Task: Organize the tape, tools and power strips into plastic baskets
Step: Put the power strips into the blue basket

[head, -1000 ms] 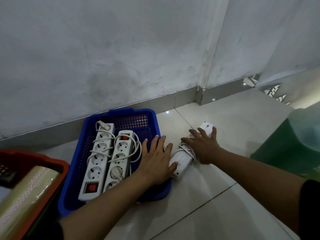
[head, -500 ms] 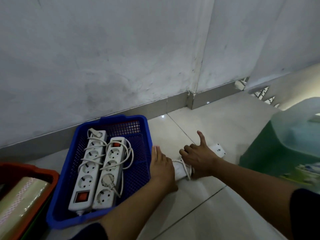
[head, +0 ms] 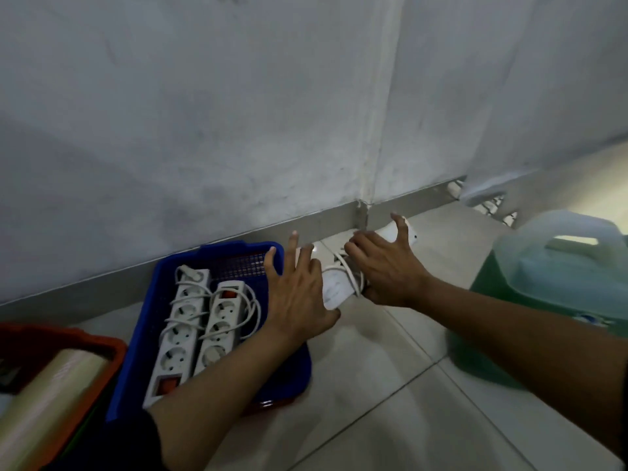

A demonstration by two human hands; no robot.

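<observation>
Two white power strips (head: 200, 328) lie side by side in the blue basket (head: 136, 362), cords looped over them; a third white strip (head: 334, 288), cord-wrapped, is tilted just right of the basket; a tape roll (head: 51, 399) rests in the orange basket (head: 112, 348).

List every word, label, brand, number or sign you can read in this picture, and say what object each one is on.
No text can be read.
Green jug: a label at its lower edge, too blurred to read.
Power strips in the blue basket: no legible markings.
Power strip held in the hands: only faint, unreadable marks.
Tape roll: no print visible.
</observation>
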